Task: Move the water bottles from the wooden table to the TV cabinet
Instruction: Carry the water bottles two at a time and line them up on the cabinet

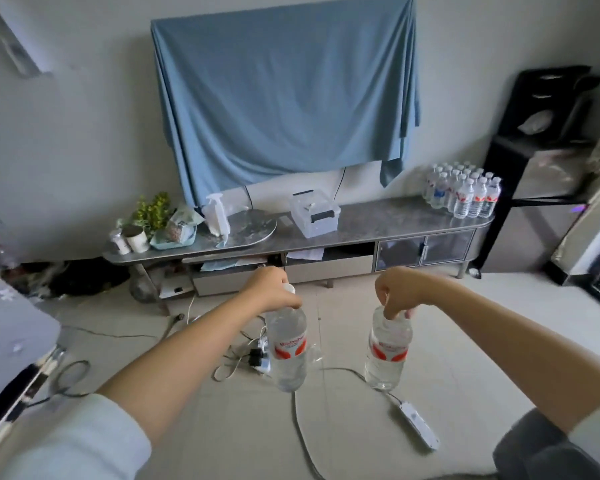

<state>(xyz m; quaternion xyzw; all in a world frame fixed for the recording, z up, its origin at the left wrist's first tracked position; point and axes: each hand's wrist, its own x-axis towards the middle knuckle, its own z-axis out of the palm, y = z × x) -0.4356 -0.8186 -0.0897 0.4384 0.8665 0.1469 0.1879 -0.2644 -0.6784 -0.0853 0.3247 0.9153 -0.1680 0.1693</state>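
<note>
Nearest to the camera are the two bare forearms, each coming out of a pale sleeve. The left hand is clenched around the neck of a clear plastic water bottle with a red and white label, and the right hand pinches the neck of a second clear bottle of the same kind with the fingertips. Both bottles hang in the air above the pale tiled floor, well apart from each other.

Under them lie a grey cable, a white power strip and a knot of plugs and thin wires. I think this is the first risk — a foot may catch in a cable on the way forward, and a jolt could pull a bottle out of the hand. The right grip looks the weaker one, because only the fingertips hold the neck; a full bottle may slip and fall onto the power strip.

Farther away stands the long grey TV cabinet with a stone-like top. At its right end there is already a tight group of similar small bottles, near the edge. Setting new bottles beside them too fast could knock some over — the free space between this group and the clear plastic storage box seems the safer place.
</note>
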